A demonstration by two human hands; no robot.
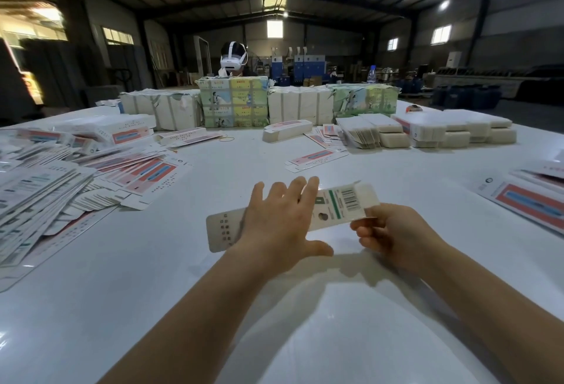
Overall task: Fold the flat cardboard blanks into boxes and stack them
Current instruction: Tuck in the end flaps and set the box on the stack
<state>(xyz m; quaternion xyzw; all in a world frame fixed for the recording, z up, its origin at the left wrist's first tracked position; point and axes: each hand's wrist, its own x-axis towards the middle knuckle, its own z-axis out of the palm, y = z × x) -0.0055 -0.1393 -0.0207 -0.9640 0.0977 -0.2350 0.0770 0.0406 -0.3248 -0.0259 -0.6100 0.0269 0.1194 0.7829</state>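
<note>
The long white cardboard blank with a barcode (290, 216) is held just above the white worktop (396, 176), dead centre. Left hand (279, 219) is laid flat across it, fingers straight; right hand (393, 232) pinches the 3 o'clock end, probably a flap. Creases should be pressed squarely before it's popped open.

We work at a white glossy surface (213, 307). Left: a sprawling heap of flat blanks (76, 182). Far edge: wrapped bundles (235, 101) in a row. Far right: neat stacks of blanks (427, 132). One loose blank (316, 159) lies near the middle; more blanks (531, 197) at the right edge.
</note>
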